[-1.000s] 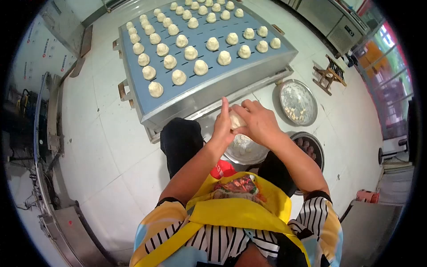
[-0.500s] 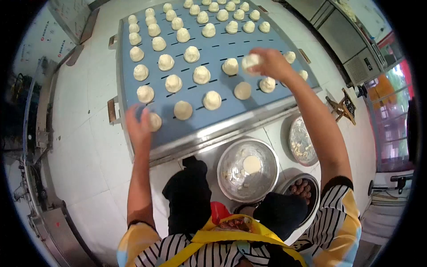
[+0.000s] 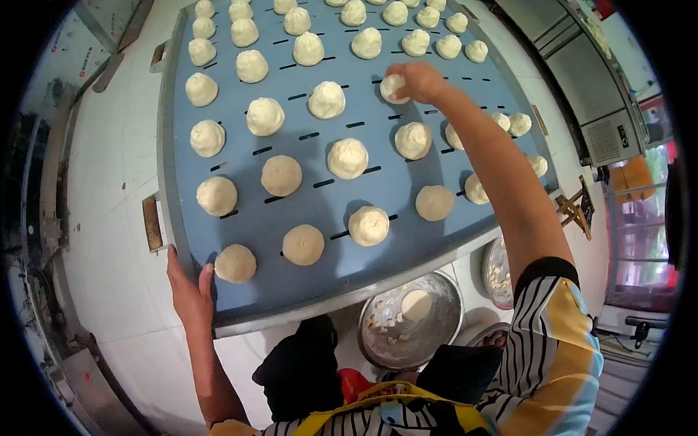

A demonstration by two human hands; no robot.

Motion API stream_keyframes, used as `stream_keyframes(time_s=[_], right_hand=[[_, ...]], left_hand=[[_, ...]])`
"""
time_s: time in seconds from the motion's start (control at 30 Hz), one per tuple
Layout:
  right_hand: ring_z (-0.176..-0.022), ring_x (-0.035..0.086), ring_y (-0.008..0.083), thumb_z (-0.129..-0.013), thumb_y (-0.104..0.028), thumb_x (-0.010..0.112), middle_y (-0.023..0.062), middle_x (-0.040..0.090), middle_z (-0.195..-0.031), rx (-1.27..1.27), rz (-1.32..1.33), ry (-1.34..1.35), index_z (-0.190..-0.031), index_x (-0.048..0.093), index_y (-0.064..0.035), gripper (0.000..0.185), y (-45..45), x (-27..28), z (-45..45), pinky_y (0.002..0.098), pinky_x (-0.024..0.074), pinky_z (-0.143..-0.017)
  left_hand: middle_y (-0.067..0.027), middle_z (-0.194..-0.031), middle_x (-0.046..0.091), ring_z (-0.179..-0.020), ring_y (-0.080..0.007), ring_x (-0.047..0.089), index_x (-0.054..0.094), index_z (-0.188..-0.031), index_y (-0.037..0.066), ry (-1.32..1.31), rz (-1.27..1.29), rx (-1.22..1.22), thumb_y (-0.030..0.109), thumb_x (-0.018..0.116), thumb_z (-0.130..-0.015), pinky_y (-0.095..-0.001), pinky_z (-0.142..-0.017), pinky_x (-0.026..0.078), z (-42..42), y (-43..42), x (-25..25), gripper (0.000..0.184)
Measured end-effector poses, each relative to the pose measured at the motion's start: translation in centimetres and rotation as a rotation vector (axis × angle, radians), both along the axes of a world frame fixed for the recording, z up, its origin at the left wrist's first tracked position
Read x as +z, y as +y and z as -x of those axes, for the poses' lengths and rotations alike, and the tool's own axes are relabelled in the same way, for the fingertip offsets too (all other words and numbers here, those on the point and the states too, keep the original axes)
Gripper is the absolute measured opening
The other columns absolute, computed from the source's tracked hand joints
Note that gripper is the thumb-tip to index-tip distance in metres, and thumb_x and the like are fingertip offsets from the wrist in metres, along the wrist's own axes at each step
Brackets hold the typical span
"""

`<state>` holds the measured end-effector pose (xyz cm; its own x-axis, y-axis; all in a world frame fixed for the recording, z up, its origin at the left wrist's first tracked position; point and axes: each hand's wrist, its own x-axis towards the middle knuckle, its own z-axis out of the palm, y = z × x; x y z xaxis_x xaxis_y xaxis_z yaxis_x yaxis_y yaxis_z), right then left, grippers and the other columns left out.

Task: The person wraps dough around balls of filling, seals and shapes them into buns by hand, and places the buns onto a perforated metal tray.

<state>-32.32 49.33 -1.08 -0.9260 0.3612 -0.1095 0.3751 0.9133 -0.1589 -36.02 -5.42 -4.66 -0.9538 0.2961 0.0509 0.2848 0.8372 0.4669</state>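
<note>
Rows of round white dough buns (image 3: 347, 158) sit on a large blue slotted tray (image 3: 465, 93) with a metal rim. My right hand (image 3: 419, 81) reaches over the tray, its fingers closed around one bun (image 3: 393, 89) at or just above the surface, in a gap between other buns. At the tray's front left corner, my left hand (image 3: 190, 294) lies against the rim with thumb and fingers apart. The thumb is close beside the nearest bun (image 3: 235, 263), which looks smoother than those farther back.
On the floor below the tray's front edge stands a metal bowl (image 3: 378, 330) with a pale dough disc (image 3: 416, 305) and scraps inside. A second metal pan (image 3: 499, 276) and a partly hidden bowl of dark balls (image 3: 496, 338) are to its right. A small wooden stool (image 3: 578, 208) is beyond.
My right hand has carried its bun farther back over the tray, into a gap. My left hand has moved from beside the front left bun to the tray's rim. The camera view has shifted closer.
</note>
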Motion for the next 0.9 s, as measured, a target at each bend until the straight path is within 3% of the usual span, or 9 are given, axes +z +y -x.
stream_keyframes(time_s=[0.13,0.23,0.33,0.43,0.63,0.83,0.9], right_hand=[[-0.094,0.061,0.0343,-0.065,-0.026,0.08,0.0156,0.064,-0.098,0.162,0.011,-0.036,-0.117,0.057,-0.0128,0.058,1.1,0.0,0.5,0.0443,0.047,-0.081],[-0.094,0.06,0.0355,-0.067,-0.026,0.079,0.0169,0.064,-0.096,0.068,0.031,-0.148,-0.115,0.058,-0.0118,0.054,-0.2,0.6,0.8,0.045,0.0466,-0.081],[-0.095,0.059,0.0361,-0.068,-0.026,0.078,0.0173,0.063,-0.098,0.244,-0.053,-0.109,-0.114,0.058,-0.0118,0.052,0.1,0.4,0.9,0.0448,0.0466,-0.082],[-0.1,0.056,0.0348,-0.069,-0.021,0.077,0.0139,0.059,-0.102,0.27,-0.026,-0.08,-0.112,0.06,-0.0129,0.047,0.7,-0.2,0.5,0.0441,0.0445,-0.086],[-0.096,0.059,0.0356,-0.069,-0.025,0.077,0.0142,0.06,-0.099,0.359,0.0,-0.046,-0.112,0.06,-0.0146,0.047,1.7,-1.0,0.3,0.0444,0.0461,-0.084],[-0.1,0.059,0.0328,-0.068,-0.032,0.078,0.0154,0.06,-0.106,0.347,-0.134,-0.199,-0.117,0.057,-0.0156,0.056,0.4,0.2,0.6,0.0446,0.0468,-0.084],[-0.102,0.058,0.0329,-0.069,-0.034,0.077,0.0158,0.06,-0.11,0.18,-0.102,-0.055,-0.122,0.055,-0.0151,0.06,-0.9,1.0,0.4,0.0425,0.0462,-0.086]], left_hand=[[-0.0192,-0.141,0.038,-0.127,-0.0364,0.041,0.027,-0.142,0.004,-0.009,0.002,-0.007,0.022,0.068,-0.082,-0.0407,-0.103,0.036,0.2,0.1,0.1,0.075],[-0.0198,-0.141,0.039,-0.127,-0.037,0.041,0.028,-0.142,0.004,-0.013,-0.02,0.001,0.021,0.069,-0.081,-0.0409,-0.103,0.036,0.3,0.1,0.0,0.076],[-0.0203,-0.141,0.039,-0.128,-0.0369,0.04,0.028,-0.142,0.003,-0.015,-0.032,-0.011,0.02,0.069,-0.081,-0.0407,-0.104,0.035,0.4,0.1,0.1,0.075],[-0.0207,-0.14,0.039,-0.128,-0.0368,0.04,0.029,-0.141,0.002,0.003,-0.055,-0.023,0.019,0.069,-0.081,-0.0403,-0.105,0.034,0.3,0.1,0.1,0.074],[-0.0206,-0.141,0.039,-0.128,-0.0366,0.04,0.03,-0.141,0.002,-0.028,-0.059,0.012,0.018,0.069,-0.08,-0.0401,-0.105,0.034,0.3,0.2,0.2,0.074],[-0.0203,-0.139,0.04,-0.127,-0.0359,0.041,0.03,-0.141,0.002,-0.008,-0.051,-0.002,0.019,0.069,-0.081,-0.0397,-0.104,0.034,0.3,0.0,0.1,0.073],[-0.0203,-0.139,0.041,-0.127,-0.0361,0.042,0.03,-0.141,0.002,0.009,-0.055,-0.02,0.019,0.068,-0.081,-0.0397,-0.104,0.035,0.5,0.0,0.3,0.073]])
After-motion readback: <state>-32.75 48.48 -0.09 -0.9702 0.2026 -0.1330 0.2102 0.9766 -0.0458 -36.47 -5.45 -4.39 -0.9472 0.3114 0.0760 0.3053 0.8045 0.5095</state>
